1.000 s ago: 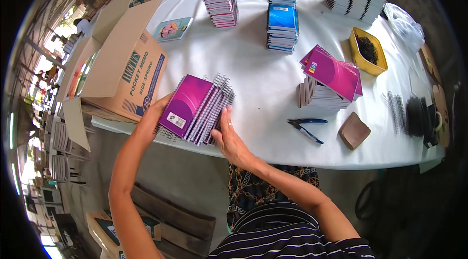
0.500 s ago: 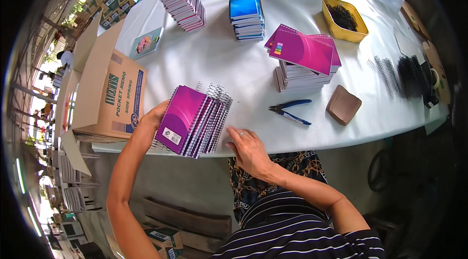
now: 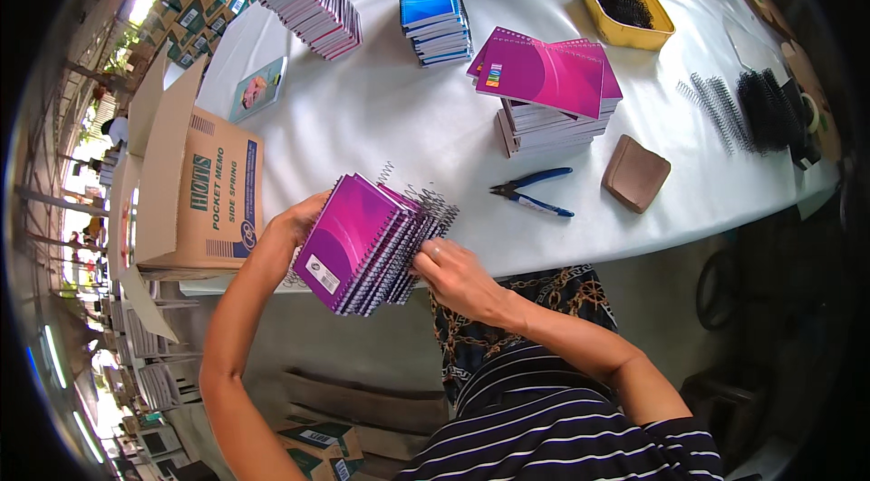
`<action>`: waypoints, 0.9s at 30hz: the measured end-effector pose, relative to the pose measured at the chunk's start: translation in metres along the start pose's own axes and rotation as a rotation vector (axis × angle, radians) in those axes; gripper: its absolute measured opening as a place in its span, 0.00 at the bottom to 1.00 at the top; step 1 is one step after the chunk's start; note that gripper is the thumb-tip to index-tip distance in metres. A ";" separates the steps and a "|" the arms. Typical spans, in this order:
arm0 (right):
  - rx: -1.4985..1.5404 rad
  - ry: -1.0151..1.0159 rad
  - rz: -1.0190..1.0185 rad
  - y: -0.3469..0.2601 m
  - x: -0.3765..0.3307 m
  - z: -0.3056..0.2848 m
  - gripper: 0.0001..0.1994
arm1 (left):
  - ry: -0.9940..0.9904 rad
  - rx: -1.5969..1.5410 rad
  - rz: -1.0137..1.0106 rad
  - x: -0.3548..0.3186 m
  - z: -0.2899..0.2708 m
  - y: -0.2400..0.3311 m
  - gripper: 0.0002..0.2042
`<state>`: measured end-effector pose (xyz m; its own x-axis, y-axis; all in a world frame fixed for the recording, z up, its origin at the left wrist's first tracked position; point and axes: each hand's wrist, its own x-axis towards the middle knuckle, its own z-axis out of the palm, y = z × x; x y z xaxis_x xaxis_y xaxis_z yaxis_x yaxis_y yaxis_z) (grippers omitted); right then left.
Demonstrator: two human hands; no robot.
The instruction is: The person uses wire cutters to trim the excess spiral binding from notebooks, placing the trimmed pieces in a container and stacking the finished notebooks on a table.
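The left hand [image 3: 299,216] grips purple notebooks [image 3: 349,227] at the white desk [image 3: 381,119]; right hand [image 3: 456,278] is curled, hold unclear; cartons [image 3: 208,1], upper left.

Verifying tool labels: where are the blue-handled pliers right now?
Head view, right of centre: the pliers lie on the white table, just left of the brown block and below the unheld purple notebook stack.

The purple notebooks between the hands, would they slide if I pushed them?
Probably: the purple notebooks are stacked unevenly, so a push might spread them. The wire coils poking out look thin, so may be springy and snag. The top cover looks smooth, perhaps slippery.
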<state>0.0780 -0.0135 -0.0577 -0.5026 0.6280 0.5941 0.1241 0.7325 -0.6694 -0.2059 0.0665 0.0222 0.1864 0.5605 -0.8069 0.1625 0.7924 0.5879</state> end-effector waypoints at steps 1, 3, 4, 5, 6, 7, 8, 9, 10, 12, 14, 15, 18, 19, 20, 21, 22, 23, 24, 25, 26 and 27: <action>-0.036 0.013 -0.060 -0.001 0.000 -0.004 0.09 | 0.037 0.061 0.029 0.001 0.003 0.001 0.24; -0.078 0.187 -0.275 -0.016 0.007 -0.011 0.14 | -0.017 0.067 0.104 -0.001 0.004 0.008 0.29; -0.103 0.271 -0.382 -0.023 0.012 -0.015 0.16 | -0.111 0.013 0.148 -0.004 0.004 0.020 0.32; -0.237 0.225 -0.466 -0.024 0.017 -0.015 0.23 | -0.204 -0.042 0.192 -0.005 0.004 0.025 0.35; -0.254 0.235 -0.512 -0.023 0.027 -0.012 0.24 | -0.189 -0.037 0.157 -0.006 0.005 0.028 0.37; -0.266 0.247 -0.557 -0.022 0.040 -0.006 0.24 | -0.171 -0.034 0.119 -0.007 0.005 0.028 0.39; -0.278 0.258 -0.601 -0.022 0.051 0.000 0.25 | -0.152 -0.031 0.081 -0.007 0.005 0.027 0.41; -0.321 0.256 -0.591 -0.018 0.059 0.011 0.26 | -0.127 -0.034 0.096 -0.006 0.006 0.023 0.40; -0.364 0.253 -0.579 -0.012 0.065 0.022 0.27 | -0.103 -0.038 0.111 -0.006 0.008 0.017 0.39; -0.433 0.247 -0.573 -0.006 0.070 0.033 0.29 | -0.083 -0.055 0.141 -0.004 0.008 0.012 0.38; -0.486 0.242 -0.585 -0.005 0.072 0.037 0.30 | -0.092 -0.080 0.171 -0.004 0.006 0.009 0.37; -0.464 0.245 -0.581 -0.005 0.072 0.037 0.30 | -0.088 -0.068 0.164 -0.006 0.008 0.011 0.37; -0.385 0.250 -0.579 -0.007 0.073 0.037 0.30 | -0.085 -0.047 0.149 -0.010 0.010 0.014 0.37; -0.370 0.235 -0.589 -0.008 0.074 0.037 0.30 | -0.088 -0.054 0.145 -0.010 0.008 0.012 0.37; -0.356 0.220 -0.598 -0.010 0.073 0.036 0.30 | -0.092 -0.060 0.142 -0.011 0.007 0.010 0.37; -0.349 0.206 -0.603 -0.009 0.072 0.034 0.30 | -0.105 -0.040 0.151 -0.013 0.013 0.014 0.37; -0.355 0.221 -0.606 -0.008 0.067 0.033 0.29 | -0.122 -0.024 0.160 -0.016 0.026 0.019 0.37; -0.362 0.236 -0.608 -0.007 0.061 0.031 0.29 | -0.141 -0.008 0.169 -0.016 0.034 0.022 0.38; -0.360 0.248 -0.619 -0.008 0.056 0.029 0.28 | -0.149 -0.025 0.160 -0.016 0.036 0.023 0.37; -0.356 0.253 -0.637 -0.007 0.052 0.025 0.27 | -0.159 -0.042 0.151 -0.015 0.036 0.026 0.37; -0.389 0.249 -0.628 -0.005 0.049 0.025 0.27 | -0.170 -0.059 0.143 -0.013 0.037 0.027 0.36; -0.418 0.251 -0.624 -0.004 0.048 0.026 0.28 | -0.156 -0.041 0.132 -0.012 0.032 0.023 0.35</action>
<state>0.0311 0.0068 -0.0376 -0.3834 0.0730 0.9207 0.2188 0.9757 0.0137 -0.1734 0.0706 0.0469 0.3521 0.6183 -0.7027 0.0880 0.7256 0.6825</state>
